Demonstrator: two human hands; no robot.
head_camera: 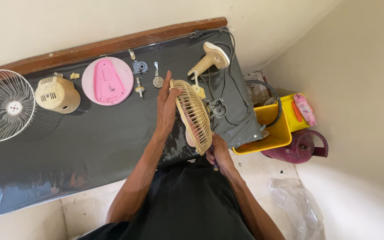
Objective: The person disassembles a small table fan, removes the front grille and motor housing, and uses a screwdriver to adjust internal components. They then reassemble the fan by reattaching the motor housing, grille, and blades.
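Head view, looking down on my workbench. I hold the fan guard (195, 116), a cream, ribbed, round cage, on edge above the black table (90, 146), its face turned sideways so that it is seen nearly in profile. My left hand (166, 109) lies flat against the guard's left face, fingers extended and only slightly curled over the upper rim; it steadies rather than clasps. My right hand (220, 153) sits at the guard's lower edge, close to my body, fingers closed around what seems to be a small dark tool or handle; the guard hides most of it, and I cannot tell what exactly it grips.

I judge the step in hand to be work on the guard's lower rim or its rear fastening, with the left hand acting as brace. The next move, as I read it, calls for keeping the guard from turning while the right hand applies force at the rim.

The guard stands between my two hands, touching both, just in front of the grey motor part (217, 107) and the cream fan stand (210, 60). Well apart to the left lie the pink base plate (107, 81), the cream motor housing (58, 94) and the white wire grille (5, 106). A yellow bin (272, 131) sits beyond the table's right end.
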